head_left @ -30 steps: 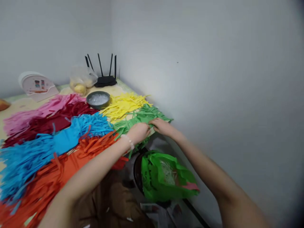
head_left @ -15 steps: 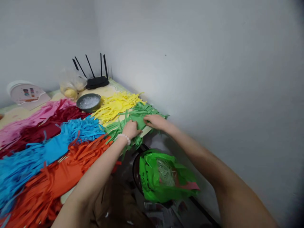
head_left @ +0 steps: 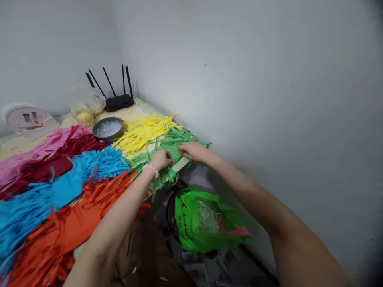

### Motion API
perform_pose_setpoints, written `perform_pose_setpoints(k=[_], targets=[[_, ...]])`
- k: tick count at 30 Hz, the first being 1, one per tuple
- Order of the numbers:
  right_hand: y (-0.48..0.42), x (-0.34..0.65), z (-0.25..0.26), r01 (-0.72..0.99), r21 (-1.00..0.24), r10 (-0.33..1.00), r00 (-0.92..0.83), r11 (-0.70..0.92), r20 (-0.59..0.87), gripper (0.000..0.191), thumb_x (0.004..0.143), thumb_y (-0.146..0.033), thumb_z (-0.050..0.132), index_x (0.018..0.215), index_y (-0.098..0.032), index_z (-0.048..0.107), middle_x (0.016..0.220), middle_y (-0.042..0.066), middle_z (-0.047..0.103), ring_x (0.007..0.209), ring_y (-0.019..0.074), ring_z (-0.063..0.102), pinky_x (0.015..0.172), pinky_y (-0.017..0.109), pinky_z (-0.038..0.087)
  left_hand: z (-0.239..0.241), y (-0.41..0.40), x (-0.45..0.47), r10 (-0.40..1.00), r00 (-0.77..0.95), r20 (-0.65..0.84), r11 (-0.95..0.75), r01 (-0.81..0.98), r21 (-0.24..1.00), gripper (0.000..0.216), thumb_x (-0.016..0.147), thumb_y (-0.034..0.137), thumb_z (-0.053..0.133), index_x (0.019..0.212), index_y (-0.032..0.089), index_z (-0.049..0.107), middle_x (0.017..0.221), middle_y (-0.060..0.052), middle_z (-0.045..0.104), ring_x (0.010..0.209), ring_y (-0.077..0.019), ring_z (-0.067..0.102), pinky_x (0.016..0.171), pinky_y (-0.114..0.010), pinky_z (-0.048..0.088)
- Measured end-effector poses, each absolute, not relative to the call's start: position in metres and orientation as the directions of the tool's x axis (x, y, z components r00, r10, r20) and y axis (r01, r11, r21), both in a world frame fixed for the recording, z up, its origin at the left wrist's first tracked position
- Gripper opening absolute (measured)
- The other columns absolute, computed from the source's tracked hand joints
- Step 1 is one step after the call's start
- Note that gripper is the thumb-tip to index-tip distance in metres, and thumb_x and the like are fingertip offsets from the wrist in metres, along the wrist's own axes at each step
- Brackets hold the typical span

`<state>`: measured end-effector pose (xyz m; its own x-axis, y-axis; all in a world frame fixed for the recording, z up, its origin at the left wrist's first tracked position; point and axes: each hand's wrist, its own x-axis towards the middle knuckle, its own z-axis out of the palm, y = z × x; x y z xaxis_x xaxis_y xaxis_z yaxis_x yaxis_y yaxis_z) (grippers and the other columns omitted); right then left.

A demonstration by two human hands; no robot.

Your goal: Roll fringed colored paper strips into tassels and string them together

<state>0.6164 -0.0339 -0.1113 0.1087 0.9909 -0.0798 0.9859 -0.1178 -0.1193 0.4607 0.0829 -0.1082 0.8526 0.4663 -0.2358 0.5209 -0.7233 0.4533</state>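
A sheet of green fringed paper (head_left: 171, 148), its ends cut into thin strips, lies at the table's corner by the wall. My left hand (head_left: 162, 159), with a pale beaded bracelet on the wrist, has its fingers closed on the near left edge of the paper's uncut middle. On the right side of that middle, my right hand (head_left: 191, 150) pinches the paper between thumb and fingers. Some green strips hang over the table edge. Fringed yellow paper (head_left: 146, 131) lies just beyond, and orange fringed paper (head_left: 79, 227) spreads under my left forearm.
Blue (head_left: 67, 189), dark red (head_left: 58, 165) and pink fringed paper (head_left: 50, 145) lie to the left. Farther back are a grey-green bowl (head_left: 108, 129), a bag of yellow fruit (head_left: 85, 116) and a black router (head_left: 119, 103). Below the edge sits a green plastic bag (head_left: 191, 235) holding pale strips.
My left thumb has drawn in toward the fingers, and more of the pale table edge shows between my hands. My right hand stays pinched on the paper. The view has shifted slightly.
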Motion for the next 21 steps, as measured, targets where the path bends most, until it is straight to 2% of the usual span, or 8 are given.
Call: perform_pose_setpoints(k=[4,7,9,12,17,21], targets=[[-0.033,0.618,-0.112,0.981,-0.151,0.992,0.11,-0.118,-0.062,0.014,0.087,-0.012,0.055,0.092,-0.018,0.067,0.1,0.008,0.069,0.089,0.0213,0.063,0.071,0.026,0.039,-0.11,0.075,0.462,0.484,0.849,-0.212,-0.723,0.525,0.45,0.013,0.078,0.022,0.069,0.087,0.016,0.075,0.09,-0.008,0.076,0.087,-0.0212,0.069,0.078,-0.026,0.051],[-0.036,0.619,-0.109,0.973,-0.193,0.992,0.122,-0.127,-0.041,0.014,0.083,-0.01,0.059,0.091,-0.018,0.068,0.098,0.008,0.069,0.089,0.0225,0.063,0.074,0.028,0.042,-0.114,0.064,0.463,0.538,0.832,-0.14,-0.717,0.538,0.444,0.014,0.077,0.015,0.064,0.088,0.014,0.074,0.099,-0.014,0.074,0.099,-0.0257,0.067,0.088,-0.031,0.049],[-0.041,0.614,-0.106,0.963,-0.229,0.989,0.146,-0.142,0.002,0.015,0.083,-0.012,0.061,0.095,-0.018,0.068,0.103,0.01,0.069,0.096,0.0244,0.063,0.082,0.031,0.045,-0.117,0.06,0.464,0.582,0.808,-0.089,-0.697,0.553,0.457,0.015,0.078,0.014,0.061,0.088,0.012,0.073,0.101,-0.017,0.072,0.102,-0.0278,0.066,0.089,-0.035,0.049],[-0.051,0.594,-0.109,0.937,-0.303,0.973,0.209,-0.172,0.095,0.021,0.089,-0.016,0.054,0.107,-0.016,0.066,0.115,0.014,0.067,0.11,0.0262,0.059,0.095,0.037,0.044,-0.117,0.063,0.465,0.632,0.774,-0.023,-0.653,0.549,0.522,0.011,0.078,0.015,0.059,0.082,0.014,0.07,0.087,-0.014,0.072,0.089,-0.0259,0.067,0.081,-0.033,0.05],[-0.046,0.547,-0.134,0.859,-0.476,0.957,0.268,-0.187,0.107,0.029,0.089,-0.009,0.044,0.106,-0.011,0.067,0.107,0.015,0.071,0.105,0.0243,0.064,0.098,0.036,0.046,-0.102,0.077,0.458,0.702,0.68,0.21,-0.617,0.434,0.657,0.005,0.077,0.015,0.058,0.073,0.018,0.06,0.079,-0.006,0.066,0.079,-0.0203,0.061,0.078,-0.03,0.046],[-0.026,0.544,-0.145,0.737,-0.622,0.914,0.397,-0.264,0.082,0.039,0.092,-0.015,0.04,0.124,-0.008,0.062,0.126,0.018,0.066,0.119,0.0261,0.06,0.106,0.039,0.043,-0.083,0.092,0.441,0.792,0.486,0.369,-0.555,0.322,0.767,0.007,0.078,0.016,0.054,0.072,0.019,0.053,0.075,-0.001,0.06,0.073,-0.016,0.056,0.074,-0.027,0.044]])
